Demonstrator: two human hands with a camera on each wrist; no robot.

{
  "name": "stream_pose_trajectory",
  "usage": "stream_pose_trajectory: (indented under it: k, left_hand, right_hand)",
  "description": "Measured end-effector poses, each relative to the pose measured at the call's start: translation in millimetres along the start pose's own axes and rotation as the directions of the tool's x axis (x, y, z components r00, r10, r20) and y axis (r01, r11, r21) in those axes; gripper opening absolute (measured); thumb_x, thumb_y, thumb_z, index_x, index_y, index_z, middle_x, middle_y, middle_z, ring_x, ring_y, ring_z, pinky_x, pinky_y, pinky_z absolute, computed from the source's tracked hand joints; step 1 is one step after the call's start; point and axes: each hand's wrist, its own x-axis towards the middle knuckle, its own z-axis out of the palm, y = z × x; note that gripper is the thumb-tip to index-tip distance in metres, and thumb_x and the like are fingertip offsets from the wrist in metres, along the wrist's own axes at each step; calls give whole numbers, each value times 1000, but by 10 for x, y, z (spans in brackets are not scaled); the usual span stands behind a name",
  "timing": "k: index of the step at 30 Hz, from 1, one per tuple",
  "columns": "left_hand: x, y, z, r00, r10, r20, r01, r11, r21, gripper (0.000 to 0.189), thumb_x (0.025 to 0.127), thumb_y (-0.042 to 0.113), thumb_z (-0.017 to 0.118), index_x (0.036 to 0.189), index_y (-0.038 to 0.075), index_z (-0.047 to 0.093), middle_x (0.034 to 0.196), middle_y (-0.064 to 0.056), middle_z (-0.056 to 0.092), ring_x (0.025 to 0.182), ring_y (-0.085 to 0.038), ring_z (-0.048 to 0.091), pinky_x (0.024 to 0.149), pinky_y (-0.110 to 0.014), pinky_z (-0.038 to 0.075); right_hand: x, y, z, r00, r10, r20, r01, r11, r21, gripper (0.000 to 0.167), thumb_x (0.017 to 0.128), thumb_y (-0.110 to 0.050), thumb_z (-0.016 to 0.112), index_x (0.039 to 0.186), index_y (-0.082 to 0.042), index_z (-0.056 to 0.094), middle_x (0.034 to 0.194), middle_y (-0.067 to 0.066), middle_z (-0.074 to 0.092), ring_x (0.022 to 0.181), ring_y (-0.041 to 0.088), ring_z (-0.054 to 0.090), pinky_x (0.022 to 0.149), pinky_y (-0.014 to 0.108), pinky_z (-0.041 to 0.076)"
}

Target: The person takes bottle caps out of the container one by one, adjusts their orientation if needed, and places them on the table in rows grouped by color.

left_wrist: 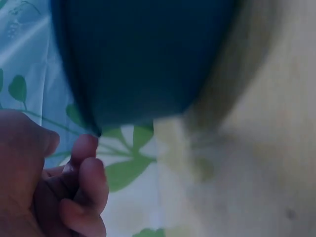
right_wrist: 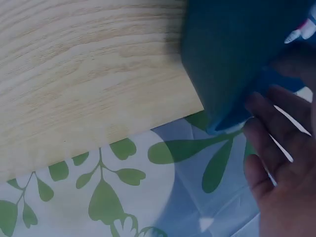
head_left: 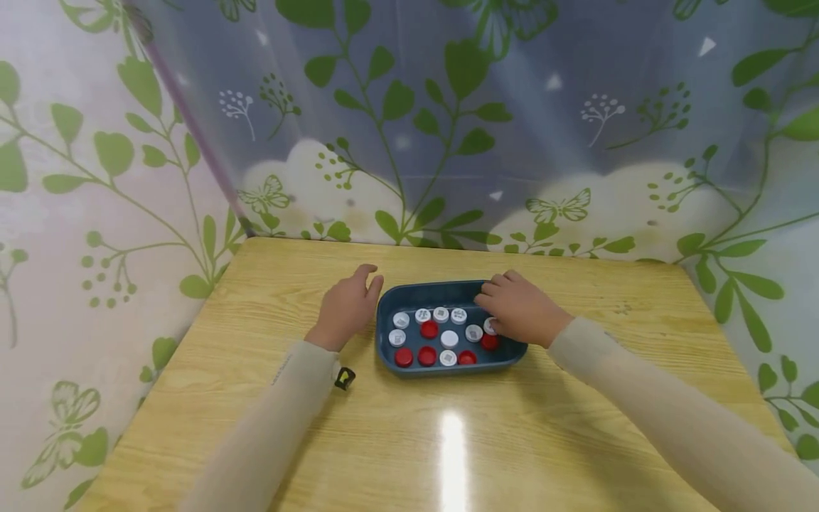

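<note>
A dark blue tray (head_left: 441, 370) with rounded corners stands on the table. In it lie several white caps (head_left: 473, 333), most with grey marks on top, and several red caps (head_left: 426, 355). My right hand (head_left: 521, 309) is over the tray's right end. Its thumb reaches inside, close to a white cap (head_left: 490, 326), and its spread fingers (right_wrist: 266, 148) lie by the rim; nothing shows between them. Just left of the tray, my left hand (head_left: 345, 306) holds nothing. Its fingers (left_wrist: 91, 182) are loosely bent near the tray's outer wall (left_wrist: 138, 64).
The wooden table (head_left: 384, 441) has light grain and a bright reflection in front of the tray. Leaf-patterned cloth (head_left: 409, 142) hangs behind it and at both sides. A small black item (head_left: 344, 378) sits beside the left cuff.
</note>
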Motion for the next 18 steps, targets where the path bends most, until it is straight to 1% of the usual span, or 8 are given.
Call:
stream_pose_trajectory:
  k: [3,5,7,10,14,16,18]
  left_hand:
    - [-91,38,103,999,-41,1,41,998,-50,45,111,40,42,143,11,56,66,-1,58,56,-20,54,54,-35,40]
    - [-125,49,165,998,-58,0,58,996,-63,40,110,36,46,138,12,61,65,-1,57,56,-19,53,53,-34,39]
    - [-145,44,211,998,-61,-4,61,996,-68,35,109,32,48,133,12,65,63,-1,54,55,-18,52,52,-33,37]
    - [-166,36,263,998,-55,-18,54,996,-68,31,108,28,51,127,13,69,63,0,54,56,-17,52,53,-32,37]
    - [-184,38,288,998,-49,-29,45,992,-117,30,109,26,50,128,12,67,65,-1,55,58,-19,52,55,-33,38]
    - [-196,44,297,998,-58,-23,54,988,-143,30,110,26,48,129,12,66,67,-2,55,59,-20,53,56,-34,39]
    - [-205,51,315,997,-70,-16,67,986,-150,29,110,26,47,129,12,64,69,-4,57,61,-21,54,57,-35,39]
  right_hand:
    - [11,-9,62,998,-28,56,31,997,-66,33,88,-25,82,115,-8,72,109,8,71,100,29,60,97,48,45]
    - [27,-9,92,996,-37,84,44,995,-86,31,87,-26,83,111,-10,72,105,6,71,96,28,61,95,48,45]
    - [36,-11,118,994,-42,98,51,995,-91,28,86,-27,84,107,-11,72,101,5,71,92,27,62,96,48,44]
    - [49,-9,149,994,-50,96,58,995,-83,22,86,-27,85,99,-13,74,93,4,72,88,26,64,99,51,44]
    - [76,7,179,995,-41,89,46,997,-55,14,85,-24,85,88,-15,75,84,2,72,85,27,67,105,56,41]
    - [98,4,202,995,-22,98,25,999,-34,13,85,-24,85,87,-15,76,83,1,73,86,26,67,108,57,39]
    - [120,-18,224,994,-7,112,10,1000,-24,13,85,-24,85,89,-15,77,84,1,73,87,26,68,110,59,38]
